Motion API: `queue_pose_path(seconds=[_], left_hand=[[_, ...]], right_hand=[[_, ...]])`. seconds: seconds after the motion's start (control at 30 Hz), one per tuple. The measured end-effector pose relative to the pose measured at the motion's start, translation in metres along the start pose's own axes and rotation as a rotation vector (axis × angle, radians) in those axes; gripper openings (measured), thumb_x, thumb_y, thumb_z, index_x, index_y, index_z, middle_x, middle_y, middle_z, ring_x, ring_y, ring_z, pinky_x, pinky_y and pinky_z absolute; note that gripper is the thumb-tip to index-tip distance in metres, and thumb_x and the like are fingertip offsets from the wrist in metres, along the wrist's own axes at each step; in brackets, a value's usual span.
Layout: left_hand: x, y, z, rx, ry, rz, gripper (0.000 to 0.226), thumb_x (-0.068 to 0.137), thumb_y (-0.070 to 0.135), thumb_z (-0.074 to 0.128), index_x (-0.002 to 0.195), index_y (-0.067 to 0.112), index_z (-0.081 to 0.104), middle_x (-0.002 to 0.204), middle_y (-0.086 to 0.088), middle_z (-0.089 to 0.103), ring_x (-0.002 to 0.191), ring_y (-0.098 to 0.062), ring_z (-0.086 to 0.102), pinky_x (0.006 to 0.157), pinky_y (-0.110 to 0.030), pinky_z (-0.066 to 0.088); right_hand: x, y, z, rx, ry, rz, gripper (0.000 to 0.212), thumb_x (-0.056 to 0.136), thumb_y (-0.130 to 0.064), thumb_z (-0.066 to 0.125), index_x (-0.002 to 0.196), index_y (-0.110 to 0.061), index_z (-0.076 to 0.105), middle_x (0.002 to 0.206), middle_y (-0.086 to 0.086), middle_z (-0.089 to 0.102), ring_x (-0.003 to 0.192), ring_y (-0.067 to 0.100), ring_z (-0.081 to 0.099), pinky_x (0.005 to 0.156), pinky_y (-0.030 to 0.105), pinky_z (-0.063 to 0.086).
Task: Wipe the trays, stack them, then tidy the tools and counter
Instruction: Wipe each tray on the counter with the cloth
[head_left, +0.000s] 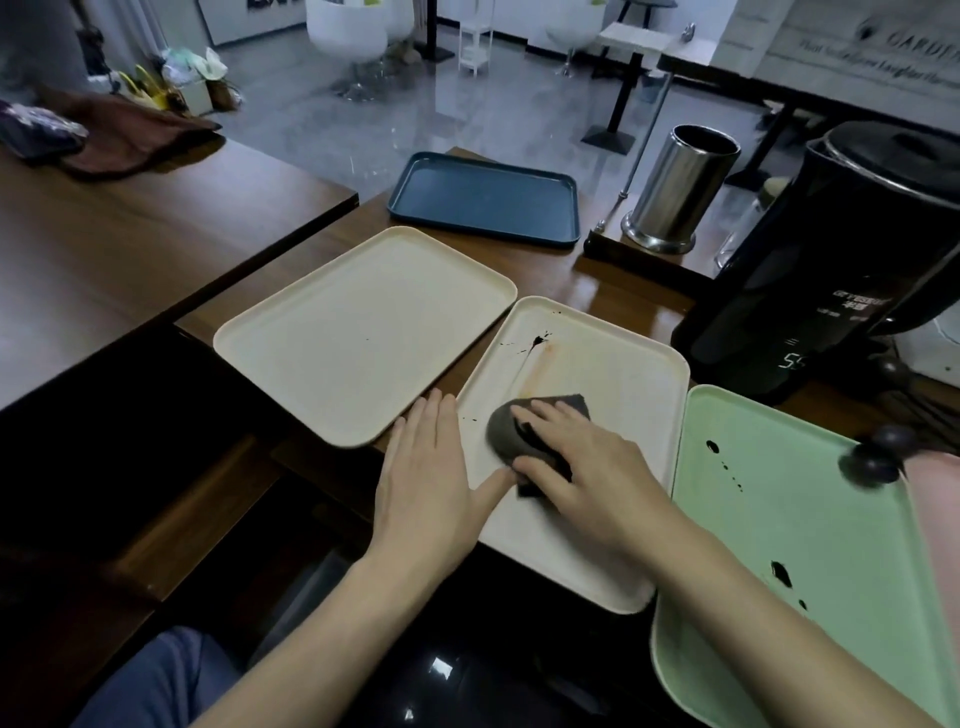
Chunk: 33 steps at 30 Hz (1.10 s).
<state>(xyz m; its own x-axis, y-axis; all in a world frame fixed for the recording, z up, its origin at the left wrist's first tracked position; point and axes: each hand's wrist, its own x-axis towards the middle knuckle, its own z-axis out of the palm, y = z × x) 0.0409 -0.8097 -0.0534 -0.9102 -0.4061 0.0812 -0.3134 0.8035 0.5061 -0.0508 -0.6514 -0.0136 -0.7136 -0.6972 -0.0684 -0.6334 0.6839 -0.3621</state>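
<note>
Right hand (576, 457): your fingers flat, pressing grey cloth (506, 431) onto white tray (613, 364), centre of desk (597, 280). Left hand (426, 467): spread, steadying its left rim. Cloth: soft, light; bunch under palm. Tray: stiff, likely slick; take by raised rims. Adjacent, 3: cream tray (363, 332), green tray (753, 519), blue tray (483, 197).

Left hand (426, 467) flat, palm down, thumb out; right hand (576, 467) palm down, fingers spread.

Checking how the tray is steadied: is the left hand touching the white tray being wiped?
Touching. The head view shows the left hand lying flat across the white tray's left rim, thumb resting on its floor beside the grey cloth.
</note>
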Motion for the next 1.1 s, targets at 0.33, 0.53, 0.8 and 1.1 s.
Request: queue_pose_path(seconds=[0.33, 0.53, 0.8, 1.1], left_hand=[[0.001, 0.000, -0.004, -0.001, -0.045, -0.028, 0.105, 0.087, 0.074, 0.053, 0.163, 0.017, 0.008, 0.171, 0.002, 0.004, 0.156, -0.011, -0.002, 0.123, -0.026, -0.009], [0.002, 0.003, -0.008, 0.004, -0.058, -0.066, 0.103, 0.087, 0.069, 0.059, 0.163, 0.017, 0.012, 0.171, 0.003, 0.008, 0.156, -0.011, 0.001, 0.125, -0.030, -0.004], [-0.028, 0.013, -0.002, -0.128, 0.009, -0.232, 0.100, 0.089, 0.060, 0.065, 0.162, 0.016, 0.014, 0.171, 0.004, 0.001, 0.156, -0.009, -0.009, 0.128, -0.041, 0.000], [-0.027, 0.005, -0.007, -0.281, -0.025, -0.202, 0.101, 0.082, 0.050, 0.077, 0.160, 0.019, 0.022, 0.170, 0.003, 0.009, 0.155, -0.008, -0.007, 0.128, -0.041, 0.008]], right_hand=[[0.118, 0.046, -0.025, -0.071, 0.185, 0.091, 0.024, 0.099, -0.040, 0.052, 0.119, -0.030, 0.061, 0.111, 0.005, 0.071, 0.099, 0.034, 0.063, 0.070, 0.036, 0.041], [0.125, 0.050, -0.017, -0.112, 0.227, 0.042, 0.022, 0.100, -0.038, 0.050, 0.118, -0.029, 0.059, 0.103, 0.004, 0.068, 0.091, 0.032, 0.060, 0.066, 0.035, 0.034], [0.107, 0.036, -0.018, -0.085, 0.164, 0.003, 0.014, 0.098, -0.035, 0.052, 0.105, -0.024, 0.055, 0.112, 0.011, 0.067, 0.100, 0.037, 0.059, 0.067, 0.036, 0.033], [0.030, -0.022, 0.001, -0.031, -0.069, -0.281, 0.031, 0.093, -0.042, 0.058, 0.124, -0.039, 0.057, 0.123, -0.012, 0.063, 0.108, 0.026, 0.060, 0.071, 0.036, 0.043]])
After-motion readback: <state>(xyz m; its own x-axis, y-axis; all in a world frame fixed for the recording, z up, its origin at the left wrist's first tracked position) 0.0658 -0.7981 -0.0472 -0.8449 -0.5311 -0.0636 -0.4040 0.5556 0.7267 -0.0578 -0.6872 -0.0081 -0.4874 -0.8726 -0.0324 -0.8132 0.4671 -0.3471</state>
